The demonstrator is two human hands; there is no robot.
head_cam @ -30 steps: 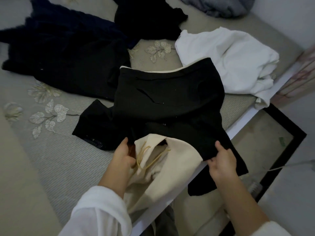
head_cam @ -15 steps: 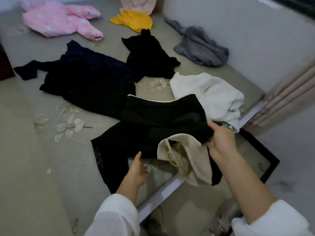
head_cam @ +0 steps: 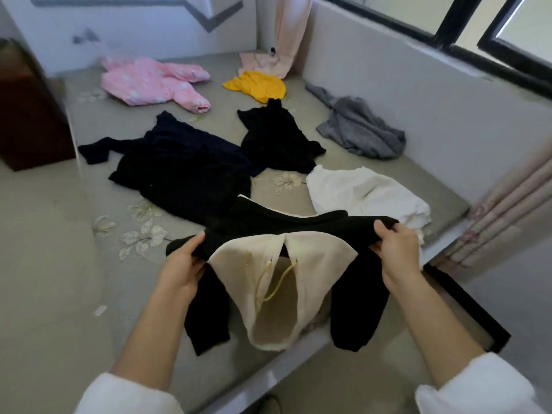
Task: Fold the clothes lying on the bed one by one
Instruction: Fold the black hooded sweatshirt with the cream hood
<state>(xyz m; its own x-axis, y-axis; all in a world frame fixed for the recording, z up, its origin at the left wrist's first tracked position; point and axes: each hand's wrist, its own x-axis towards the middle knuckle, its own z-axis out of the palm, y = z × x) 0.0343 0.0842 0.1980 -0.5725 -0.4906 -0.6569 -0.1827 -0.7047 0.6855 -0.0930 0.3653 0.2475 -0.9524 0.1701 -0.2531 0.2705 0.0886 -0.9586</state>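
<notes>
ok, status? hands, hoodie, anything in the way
Left hand and right hand both grip the hoodie at the shoulders. Held up at bed edge, hood and sleeves hanging, unfolded. White top close behind.

Hoodie (head_cam: 298, 231) at the fingers (head_cam: 194, 246): black body and sleeves, cream hood lining (head_cam: 316, 261), yellow drawstring (head_cam: 277, 282).
Bed cover (head_cam: 59, 264): plain grey-green, with pale embroidered leaf sprigs (head_cam: 143, 237) just left of the fingers.
Beyond the fingers: navy garment (head_cam: 185, 171), black top (head_cam: 277, 138); white garment (head_cam: 364, 192) beyond-right.
Further beyond: grey sweater (head_cam: 361, 130), yellow top (head_cam: 257, 86), pink padded jacket (head_cam: 152, 83) with white spots.
Curtain (head_cam: 291, 31): pale pink.
Person's cuffs (head_cam: 128, 395): white.
Window frame (head_cam: 448, 22): black.
Cabinet (head_cam: 27, 115), far left of the fingers: dark red-brown.
Wall (head_cam: 149, 34): white, grey zigzag stripe.
</notes>
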